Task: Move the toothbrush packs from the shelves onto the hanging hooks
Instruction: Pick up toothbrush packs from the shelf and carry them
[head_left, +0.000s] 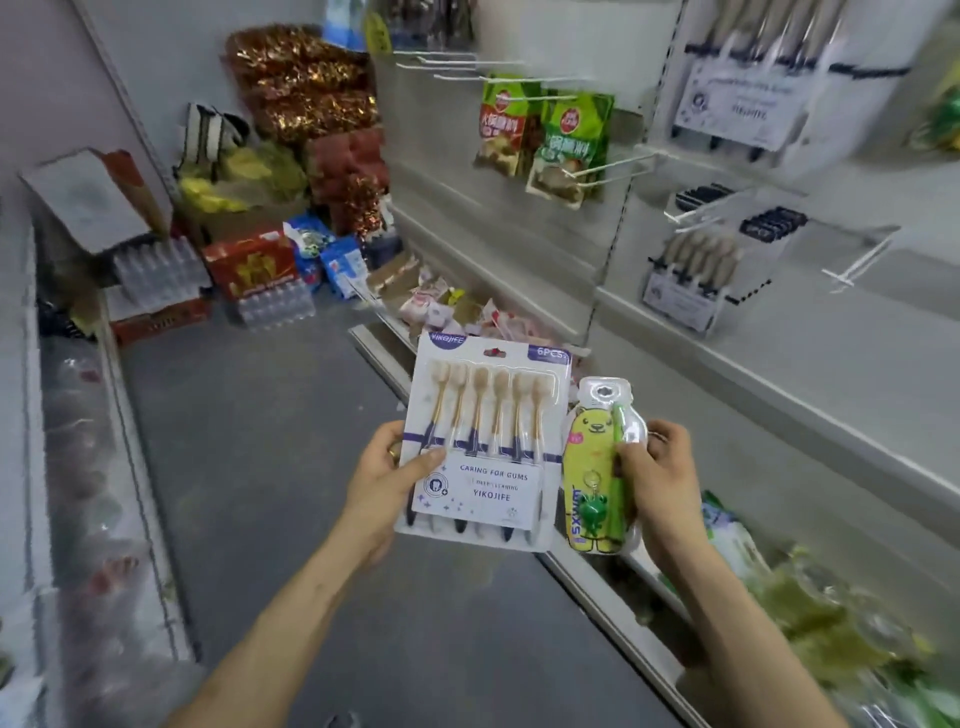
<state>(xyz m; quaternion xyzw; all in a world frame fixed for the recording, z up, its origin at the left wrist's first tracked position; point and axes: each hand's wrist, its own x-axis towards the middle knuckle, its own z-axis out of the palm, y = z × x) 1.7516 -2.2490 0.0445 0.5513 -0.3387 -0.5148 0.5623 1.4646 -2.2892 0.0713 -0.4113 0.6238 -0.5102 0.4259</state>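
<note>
Six-brush toothbrush pack, flat clear blister on a white-and-purple card (483, 447): we hold it upright over the grey aisle floor (260, 441), our left hand (387, 470) gripping its lower left edge with the thumb on the front. Just beside it, our right hand (660, 478) grips a small yellow bear-printed blister pack with a green brush and frog charm (597, 478). On the white panel at right, a bare white wire hook (613, 163) juts out beside hanging green sachets (566, 145); a similar six-brush pack (685, 291) hangs further right.
</note>
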